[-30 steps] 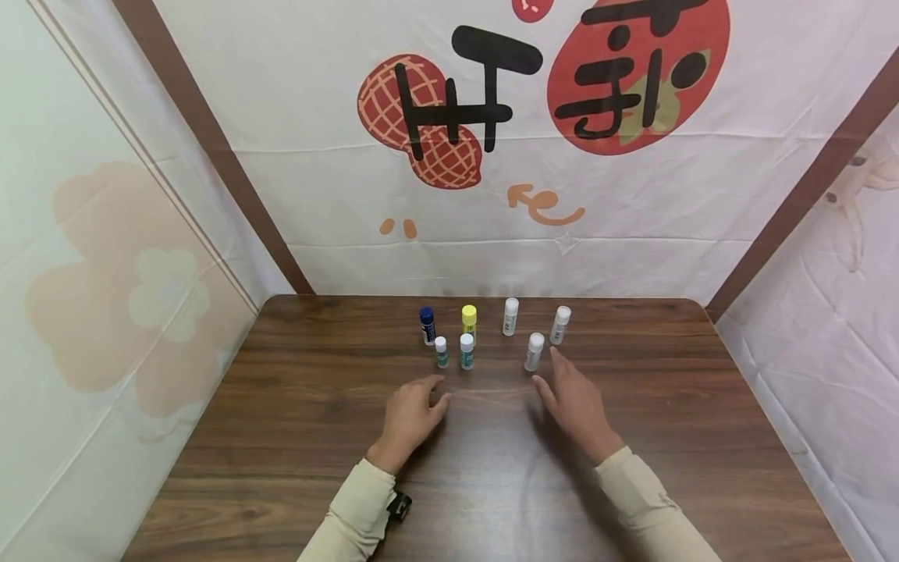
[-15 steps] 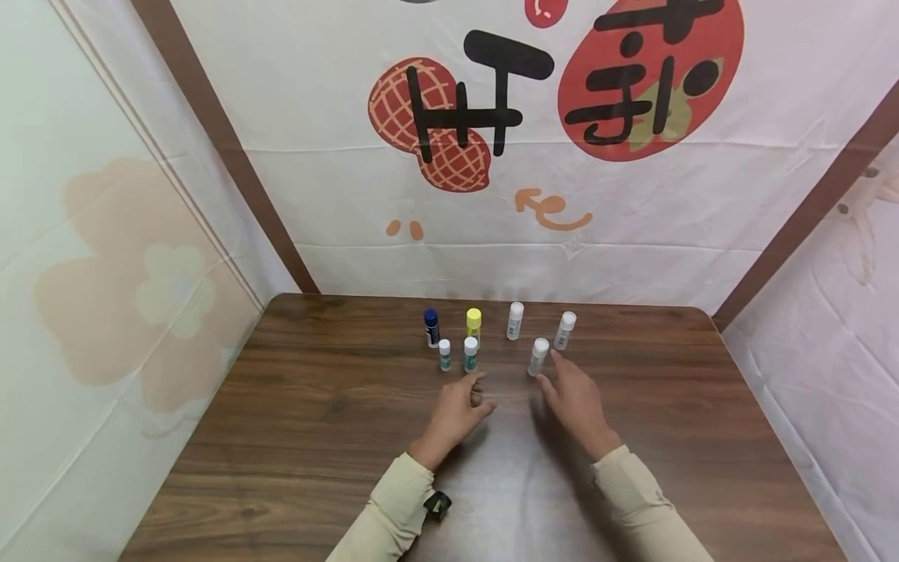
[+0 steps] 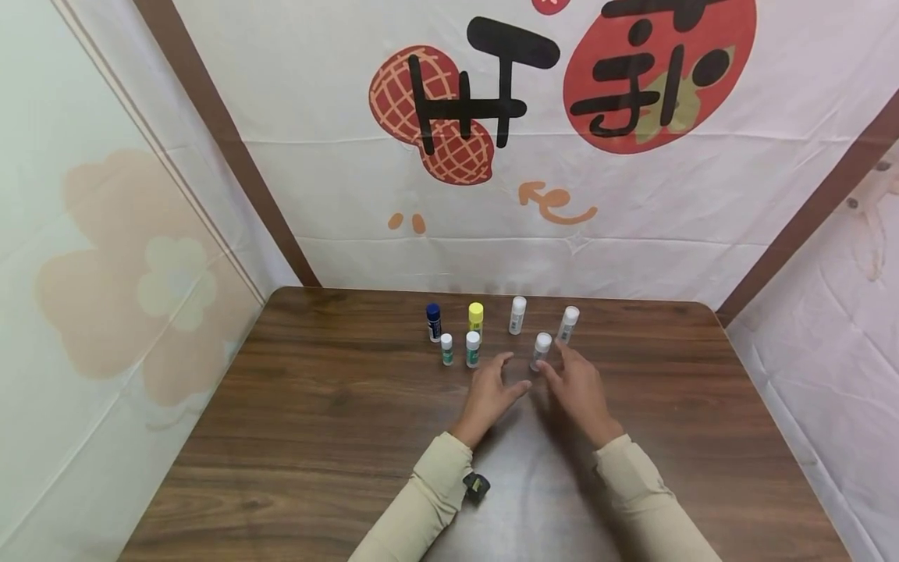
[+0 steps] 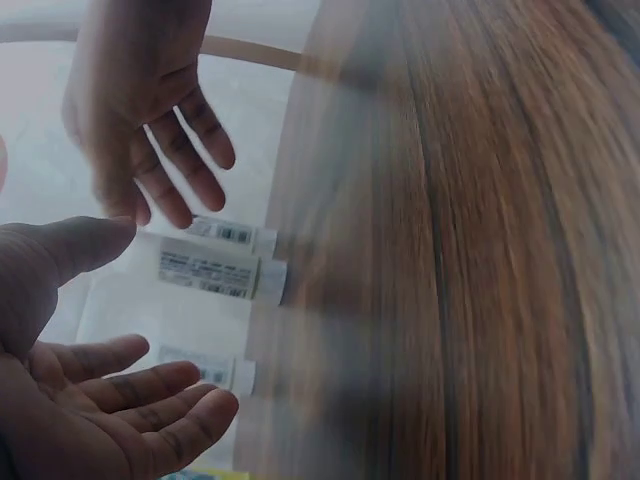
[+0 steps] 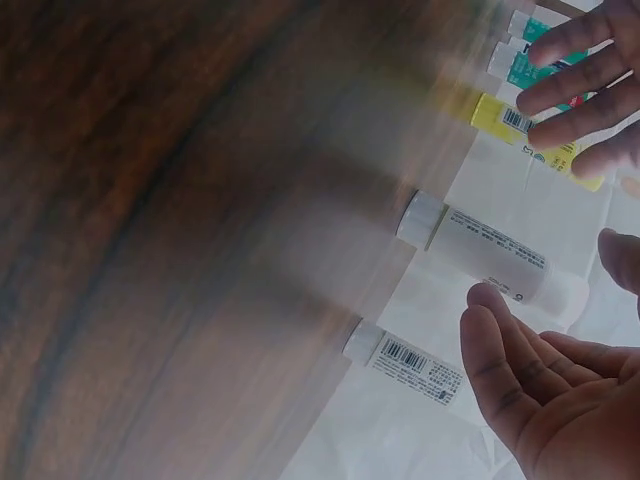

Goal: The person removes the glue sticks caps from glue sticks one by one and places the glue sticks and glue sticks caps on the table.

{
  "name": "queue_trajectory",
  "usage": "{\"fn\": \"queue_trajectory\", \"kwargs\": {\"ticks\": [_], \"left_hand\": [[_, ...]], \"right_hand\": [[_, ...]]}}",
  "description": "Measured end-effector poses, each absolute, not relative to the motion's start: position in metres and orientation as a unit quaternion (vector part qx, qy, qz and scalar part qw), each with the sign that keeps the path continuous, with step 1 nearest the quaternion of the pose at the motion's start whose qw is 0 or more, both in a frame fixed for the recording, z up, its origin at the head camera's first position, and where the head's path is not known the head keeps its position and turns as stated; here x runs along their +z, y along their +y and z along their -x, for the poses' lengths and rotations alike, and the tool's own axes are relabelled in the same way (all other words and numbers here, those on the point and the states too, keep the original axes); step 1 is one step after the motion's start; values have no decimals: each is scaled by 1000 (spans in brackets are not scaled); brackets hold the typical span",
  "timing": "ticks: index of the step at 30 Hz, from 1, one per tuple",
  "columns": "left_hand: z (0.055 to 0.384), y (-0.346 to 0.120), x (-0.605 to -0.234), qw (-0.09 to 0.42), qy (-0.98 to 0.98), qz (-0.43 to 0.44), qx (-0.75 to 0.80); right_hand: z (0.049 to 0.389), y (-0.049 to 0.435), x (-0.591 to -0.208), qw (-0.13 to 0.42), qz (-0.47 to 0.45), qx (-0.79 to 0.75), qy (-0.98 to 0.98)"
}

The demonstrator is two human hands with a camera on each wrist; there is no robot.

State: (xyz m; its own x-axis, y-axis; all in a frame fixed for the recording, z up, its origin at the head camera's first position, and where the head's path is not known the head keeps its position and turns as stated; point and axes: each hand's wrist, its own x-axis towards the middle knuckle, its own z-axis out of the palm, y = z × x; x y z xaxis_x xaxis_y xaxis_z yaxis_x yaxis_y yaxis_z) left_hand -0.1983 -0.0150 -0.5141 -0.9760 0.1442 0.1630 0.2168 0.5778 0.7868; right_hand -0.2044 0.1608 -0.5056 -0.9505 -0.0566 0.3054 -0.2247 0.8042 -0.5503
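Observation:
My right hand reaches toward the front white glue stick, thumb and fingertips spread right beside it. In the right wrist view its curved fingers are close below that white tube without gripping it. Just behind stands another white glue stick, near the index fingertip. My left hand hovers over the table to the left, thumb and fingers parted, with nothing between them. Both hands face each other in the left wrist view, the left hand low and the right hand high.
Left of the hands stand two green-labelled glue sticks with white caps, a smaller one and a larger one. Behind are a dark blue stick, a yellow stick and a white stick. The wooden table meets a printed curtain.
My left hand has moved right, from in front of the small green-labelled stick toward my right hand. The right hand has edged closer around the front white glue stick. All sticks remain standing.

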Motion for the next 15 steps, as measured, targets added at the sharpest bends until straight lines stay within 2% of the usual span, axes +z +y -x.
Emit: {"fn": "queue_trajectory", "kwargs": {"ticks": [15], "left_hand": [[223, 13, -529, 85, -883, 90, -454]], "right_hand": [[216, 160, -505, 157, -63, 318, -933]]}}
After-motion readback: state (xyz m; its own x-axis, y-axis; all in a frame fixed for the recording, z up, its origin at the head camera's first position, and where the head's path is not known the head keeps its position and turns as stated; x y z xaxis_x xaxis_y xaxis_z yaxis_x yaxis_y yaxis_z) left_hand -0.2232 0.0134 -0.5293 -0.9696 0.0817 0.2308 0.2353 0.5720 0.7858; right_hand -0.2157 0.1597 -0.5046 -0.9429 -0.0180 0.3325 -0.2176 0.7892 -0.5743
